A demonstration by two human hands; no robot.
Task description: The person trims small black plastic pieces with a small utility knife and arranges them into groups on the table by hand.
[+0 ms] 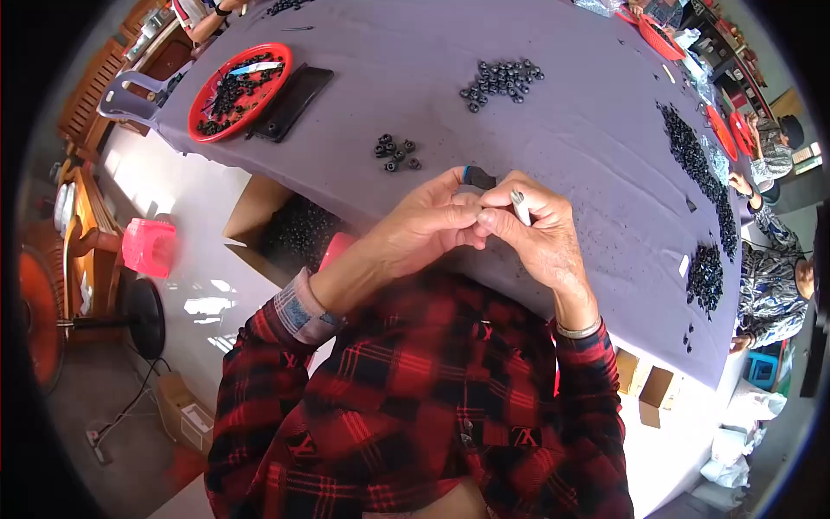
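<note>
Above the table's near edge, my left hand (428, 216) is closed in a pinch, its fingertips meeting those of the other hand. Whatever lies between the fingertips is too small and covered to make out. A black cover with a blue edge (478, 177) sits on a left fingertip. My right hand (545, 233) is closed around a slim whitish pen-like tool (520, 208), which sticks up between thumb and fingers. Just beyond my left hand lies a small cluster of black round parts (396, 154). Farther off is a larger group of similar parts (501, 82).
A red tray (286, 62) of black parts stands at the far left beside a black flat case (294, 104). Long dark piles (692, 156) line the table's right side, where other people sit. Below left are an open cardboard box (249, 203) and a pink stool (149, 246).
</note>
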